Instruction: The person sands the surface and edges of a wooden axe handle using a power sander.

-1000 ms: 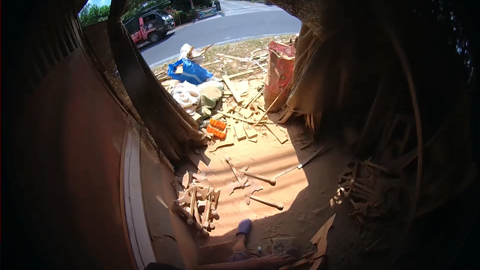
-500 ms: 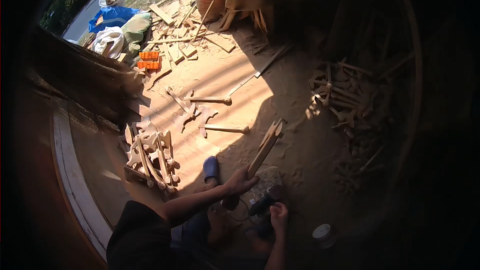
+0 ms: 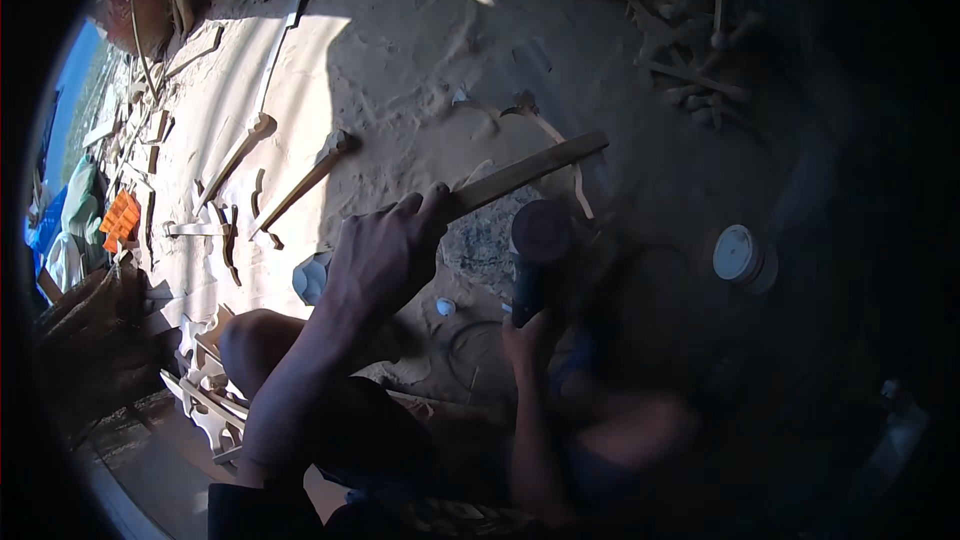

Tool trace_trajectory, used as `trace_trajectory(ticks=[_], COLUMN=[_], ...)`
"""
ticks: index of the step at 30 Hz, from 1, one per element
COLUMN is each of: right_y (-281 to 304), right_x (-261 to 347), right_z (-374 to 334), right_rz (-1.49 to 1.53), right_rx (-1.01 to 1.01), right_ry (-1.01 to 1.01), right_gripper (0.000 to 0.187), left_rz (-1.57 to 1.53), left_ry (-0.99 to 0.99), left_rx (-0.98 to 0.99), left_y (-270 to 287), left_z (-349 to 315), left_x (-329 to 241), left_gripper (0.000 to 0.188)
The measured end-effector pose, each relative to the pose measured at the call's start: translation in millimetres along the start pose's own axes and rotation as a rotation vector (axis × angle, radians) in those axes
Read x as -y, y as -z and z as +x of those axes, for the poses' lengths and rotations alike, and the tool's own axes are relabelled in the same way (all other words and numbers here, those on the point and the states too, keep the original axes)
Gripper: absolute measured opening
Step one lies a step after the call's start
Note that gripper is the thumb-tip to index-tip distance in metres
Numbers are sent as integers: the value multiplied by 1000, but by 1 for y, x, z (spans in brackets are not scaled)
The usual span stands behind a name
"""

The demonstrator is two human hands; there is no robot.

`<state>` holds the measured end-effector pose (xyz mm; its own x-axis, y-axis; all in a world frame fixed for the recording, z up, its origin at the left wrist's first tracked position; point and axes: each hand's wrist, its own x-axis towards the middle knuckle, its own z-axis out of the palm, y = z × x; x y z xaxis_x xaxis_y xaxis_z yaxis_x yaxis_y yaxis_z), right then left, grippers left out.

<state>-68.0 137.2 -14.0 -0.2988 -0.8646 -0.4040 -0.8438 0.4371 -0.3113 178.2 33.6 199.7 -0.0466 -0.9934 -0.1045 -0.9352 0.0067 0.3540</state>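
At our far left we see a blue bag [image 3: 45, 230], with a green sack [image 3: 82, 200] just beside it and a ridged orange object [image 3: 120, 220] near the sack. Loose wood scraps [image 3: 155, 127] lie in the sun around there. Lower down is a pile of shaped wooden pieces [image 3: 205, 410], partly hidden by our left arm [image 3: 300, 380]. Above that pile, 2 wooden legs [image 3: 230, 168] with knobbed ends lie slanted and apart on the sandy ground [image 3: 400, 60]; the knob of the right-hand leg reaches the shade. A pale blue shoe [image 3: 310, 280] shows next to our forearm.

Our left hand [image 3: 385, 250] is closed around 1 end of a flat wooden strip [image 3: 535, 172], which we hold above the ground, its free end pointing right and a little upward in our view. A rough grey block [image 3: 480, 240] shows beneath it, with a small whitish object [image 3: 446, 307] near. Our right hand [image 3: 530, 335], in deep shade, grips a dark power tool [image 3: 527, 290]; its round disc [image 3: 542, 231] is just beside the strip's lower edge, and a narrow gap seems to part them.

Next comes a thin curved wooden piece [image 3: 579, 185], partly behind the strip. Farther right we have a heap of wooden parts [image 3: 700, 75] in shadow, and below it a round white container [image 3: 735, 253].
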Motion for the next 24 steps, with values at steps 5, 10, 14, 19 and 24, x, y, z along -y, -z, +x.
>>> trace_trajectory(ticks=[5, 10, 14, 19, 24], right_y=[6, 17, 25, 8, -26], right_x=[11, -21, -28, -4, -34], right_z=[-12, -63, -64, -78, -88], right_rz=[36, 253, 790, 1816, 1861], right_rx=[23, 45, 563, 1036, 439], right_ry=[49, 225, 178, -82, -251], right_gripper=[54, 49, 53, 35, 21], left_rz=[62, 35, -37, -9, 137], left_ry=[-124, -155, -267, -340, -79], left_rx=[-134, -149, -293, -376, -239], left_y=[-3, 27, 28, 31, 25], left_z=[-40, -94, -137, -180, -184], left_x=[-6, -44, -59, -66, -50], left_gripper=[39, 35, 38, 33, 29])
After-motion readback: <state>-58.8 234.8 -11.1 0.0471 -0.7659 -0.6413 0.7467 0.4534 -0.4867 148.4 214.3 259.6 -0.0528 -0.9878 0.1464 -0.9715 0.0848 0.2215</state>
